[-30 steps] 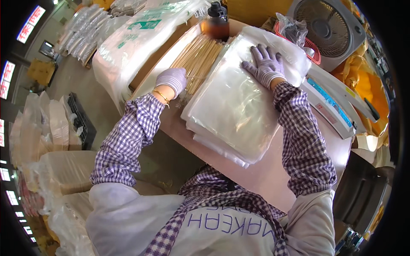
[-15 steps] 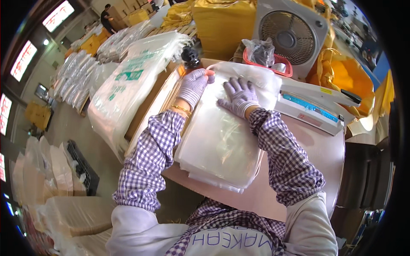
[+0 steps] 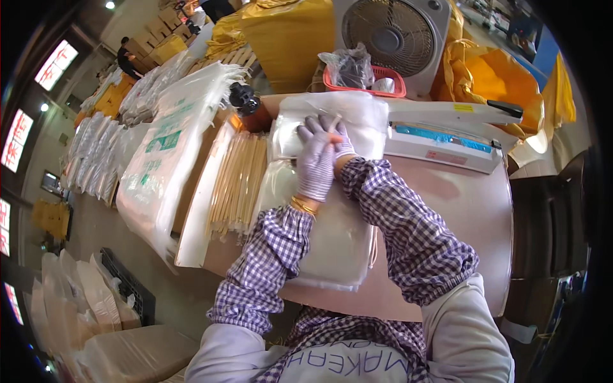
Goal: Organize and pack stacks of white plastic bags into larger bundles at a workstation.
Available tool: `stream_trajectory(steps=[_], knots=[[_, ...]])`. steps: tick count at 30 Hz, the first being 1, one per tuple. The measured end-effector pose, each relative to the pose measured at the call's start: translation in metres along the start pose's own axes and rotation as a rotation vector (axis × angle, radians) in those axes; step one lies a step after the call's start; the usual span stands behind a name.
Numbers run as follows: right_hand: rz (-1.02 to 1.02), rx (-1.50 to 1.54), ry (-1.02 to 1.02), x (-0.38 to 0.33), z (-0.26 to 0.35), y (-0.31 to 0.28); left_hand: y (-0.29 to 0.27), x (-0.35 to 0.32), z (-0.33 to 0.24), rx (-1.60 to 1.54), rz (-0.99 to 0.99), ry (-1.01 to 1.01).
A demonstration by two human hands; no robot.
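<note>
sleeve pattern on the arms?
Purple-and-white check on both sleeves, shown in the head view; the left hand wears a pale lilac glove.

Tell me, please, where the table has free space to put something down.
The pink tabletop is bare right of the right sleeve, below the heat sealer. The rest is crowded: both gloved hands, left hand and right hand, press the stack of clear bags; a tray of wooden sticks lies beside it.

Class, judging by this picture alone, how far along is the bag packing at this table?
Done: none visibly sealed. In hand: the left hand and right hand meet on the top clear bag of the bag stack. Left: wooden sticks lie loose in their tray, and the heat sealer sits untouched.
</note>
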State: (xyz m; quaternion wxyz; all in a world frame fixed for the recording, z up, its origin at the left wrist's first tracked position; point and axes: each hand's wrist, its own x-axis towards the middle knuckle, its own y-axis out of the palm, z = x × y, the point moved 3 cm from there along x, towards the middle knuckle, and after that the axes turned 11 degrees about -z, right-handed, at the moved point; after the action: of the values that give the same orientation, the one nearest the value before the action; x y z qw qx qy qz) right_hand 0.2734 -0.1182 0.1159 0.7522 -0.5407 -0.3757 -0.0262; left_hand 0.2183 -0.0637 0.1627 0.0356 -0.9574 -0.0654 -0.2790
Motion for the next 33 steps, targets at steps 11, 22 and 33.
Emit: stream_trajectory(steps=[11, 22, 33], knots=[[-0.028, 1.543, 0.72, 0.022, -0.081, -0.047, -0.004, -0.003, 0.013, 0.171, 0.157, 0.086], [0.699, 0.109, 0.847, -0.15, -0.037, -0.103, -0.001, -0.001, 0.032, 0.083, 0.247, -0.053], [0.587, 0.634, 1.273, -0.147, -0.073, -0.116, 0.0, 0.0, 0.023, 0.065, 0.246, 0.025]])
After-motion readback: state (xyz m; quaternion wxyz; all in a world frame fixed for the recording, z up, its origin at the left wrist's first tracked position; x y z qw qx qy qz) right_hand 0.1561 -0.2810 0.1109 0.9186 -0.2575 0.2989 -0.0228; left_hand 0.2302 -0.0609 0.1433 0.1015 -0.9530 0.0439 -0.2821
